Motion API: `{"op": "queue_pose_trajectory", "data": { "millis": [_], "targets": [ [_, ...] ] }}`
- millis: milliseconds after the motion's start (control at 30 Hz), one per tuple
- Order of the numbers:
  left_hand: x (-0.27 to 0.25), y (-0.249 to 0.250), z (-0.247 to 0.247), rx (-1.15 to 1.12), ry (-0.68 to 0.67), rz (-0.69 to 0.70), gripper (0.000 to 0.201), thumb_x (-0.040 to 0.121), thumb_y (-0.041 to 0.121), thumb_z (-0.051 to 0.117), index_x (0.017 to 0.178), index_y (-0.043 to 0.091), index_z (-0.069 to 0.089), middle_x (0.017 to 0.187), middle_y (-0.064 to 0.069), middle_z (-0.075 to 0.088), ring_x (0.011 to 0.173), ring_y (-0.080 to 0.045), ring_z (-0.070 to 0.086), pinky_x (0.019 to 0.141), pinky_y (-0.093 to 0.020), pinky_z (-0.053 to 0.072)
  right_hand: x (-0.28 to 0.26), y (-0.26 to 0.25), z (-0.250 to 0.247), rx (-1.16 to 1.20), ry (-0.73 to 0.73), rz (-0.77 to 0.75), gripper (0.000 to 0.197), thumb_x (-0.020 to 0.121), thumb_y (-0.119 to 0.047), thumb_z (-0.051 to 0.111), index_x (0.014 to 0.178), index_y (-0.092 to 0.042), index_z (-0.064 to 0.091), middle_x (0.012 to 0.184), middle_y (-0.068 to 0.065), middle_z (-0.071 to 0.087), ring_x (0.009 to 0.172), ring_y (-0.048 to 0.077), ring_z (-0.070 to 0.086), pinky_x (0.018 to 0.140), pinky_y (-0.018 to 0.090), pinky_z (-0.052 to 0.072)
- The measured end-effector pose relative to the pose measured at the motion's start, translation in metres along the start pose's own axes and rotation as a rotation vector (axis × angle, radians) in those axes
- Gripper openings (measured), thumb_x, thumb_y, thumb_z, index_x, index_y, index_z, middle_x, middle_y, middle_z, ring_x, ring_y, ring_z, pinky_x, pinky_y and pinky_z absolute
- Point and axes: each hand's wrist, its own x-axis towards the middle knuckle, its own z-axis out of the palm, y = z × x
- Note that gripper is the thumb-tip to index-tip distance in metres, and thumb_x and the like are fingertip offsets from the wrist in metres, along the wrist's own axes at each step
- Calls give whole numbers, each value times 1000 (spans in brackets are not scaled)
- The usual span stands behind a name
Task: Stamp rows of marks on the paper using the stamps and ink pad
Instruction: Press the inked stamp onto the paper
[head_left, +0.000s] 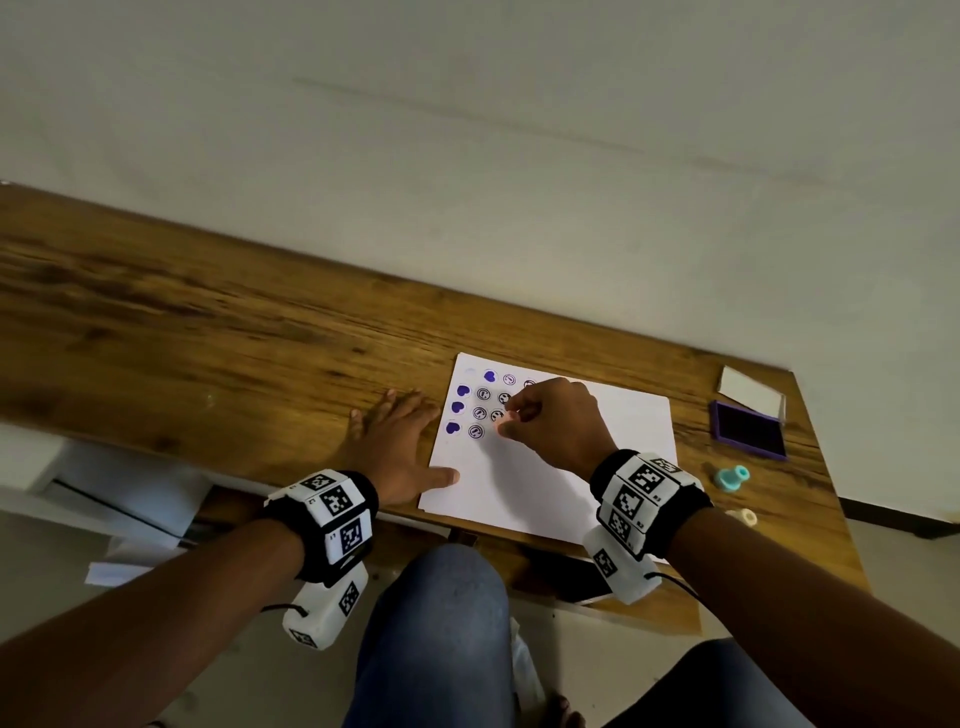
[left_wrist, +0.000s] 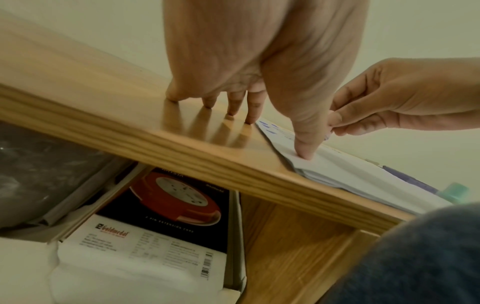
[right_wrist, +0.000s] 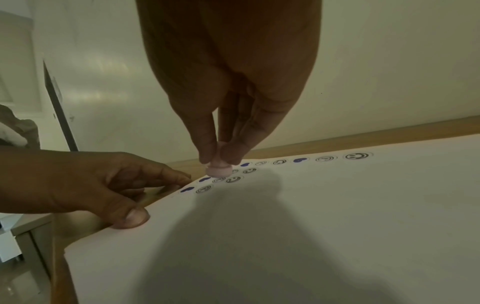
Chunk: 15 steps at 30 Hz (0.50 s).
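Note:
A white paper (head_left: 597, 467) lies on the wooden table (head_left: 234, 338), with rows of purple hearts and smiley marks (head_left: 480, 405) near its far left corner. My right hand (head_left: 550, 421) pinches a small pink stamp (right_wrist: 218, 169) by its stem, just above the paper beside the smiley marks (right_wrist: 233, 179). My left hand (head_left: 400, 441) lies flat, fingers spread on the wood and thumb (right_wrist: 130, 216) pressing the paper's left edge (left_wrist: 306, 156). The purple ink pad (head_left: 750, 428) lies uncovered at the far right of the table.
The ink pad's lid (head_left: 750, 389) rests behind the pad. A teal stamp (head_left: 731, 477) and a cream stamp (head_left: 744, 516) lie near the table's right edge. A boxed extension cord (left_wrist: 166, 216) sits under the table. My knees (head_left: 441, 623) are below the front edge.

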Motion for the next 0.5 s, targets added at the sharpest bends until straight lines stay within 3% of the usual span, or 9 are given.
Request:
{"op": "queue_pose_trajectory", "data": {
  "millis": [100, 300, 500],
  "targets": [
    [2, 1, 1, -15, 3, -14, 95, 72, 60, 69, 150, 33, 23, 163, 9, 4, 150, -19, -6, 118, -55, -5, 1, -1, 1, -10, -7, 11, 24, 81, -35, 78, 101, -22, 78, 91, -5, 76, 88, 13, 67, 79, 26, 49],
    [4, 2, 3, -12, 19, -20, 92, 70, 59, 71, 147, 34, 28, 162, 9, 8, 150, -19, -4, 118, -57, -4, 2, -5, 4, -51, -22, -15, 17, 81, -33, 77, 94, -22, 78, 91, -4, 76, 90, 15, 65, 66, 24, 35],
    [6, 1, 1, -21, 11, -20, 92, 68, 59, 73, 145, 34, 30, 161, 9, 10, 150, -20, -3, 118, -58, -2, 6, -3, 10, -77, -32, -32, 18, 80, -33, 78, 92, -20, 78, 91, -2, 75, 84, 14, 58, 73, 26, 35]
  ]
}}
